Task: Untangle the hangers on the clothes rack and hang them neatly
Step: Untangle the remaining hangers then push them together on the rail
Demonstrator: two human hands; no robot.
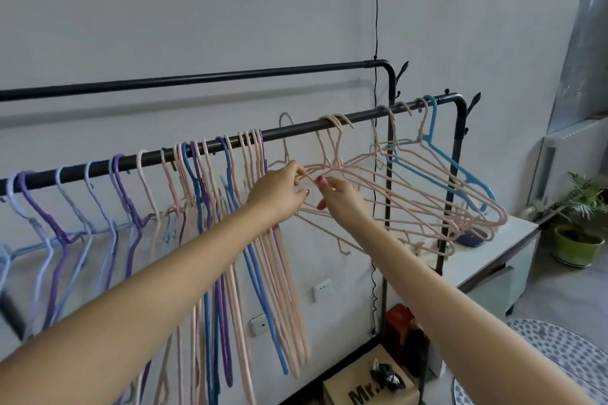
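The tangled pink hangers (394, 187) hung in a knotted bunch from the right half of the front rail (296, 130), a blue hanger (454, 168) caught among them; our left hand (279, 191) pinched a pink wire end of that bunch, and our right hand (339, 197) pinched the wire just beside it — both hands closed on the tangle; leftward hung purple, blue and pink hangers (210, 207); a white desk (513, 246) stood behind the rack.
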